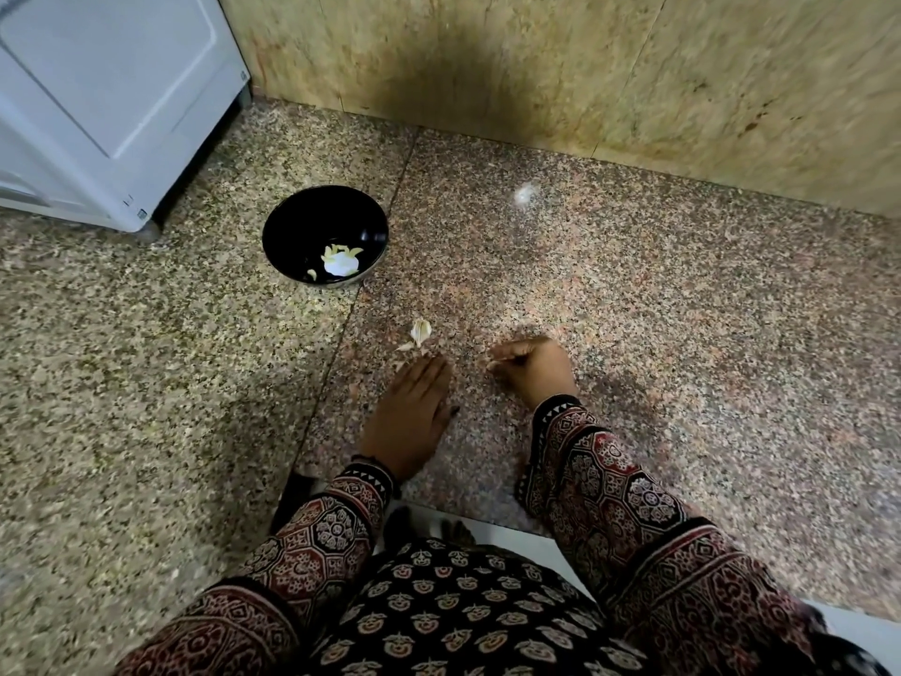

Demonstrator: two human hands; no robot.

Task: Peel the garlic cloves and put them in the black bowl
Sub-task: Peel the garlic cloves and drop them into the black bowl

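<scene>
speckled granite counter (634, 285): garlic clove (420, 331) lies mid-frame just beyond the left hand (409, 417), fingers straight, pressed together; right hand (531, 368) curled, contents unclear; black bowl (312, 222) farther upper left.

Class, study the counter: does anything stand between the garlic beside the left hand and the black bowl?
Nothing visible does. The garlic lies just beyond the left hand, and only bare counter runs from it to the black bowl, further back on the left.
</scene>
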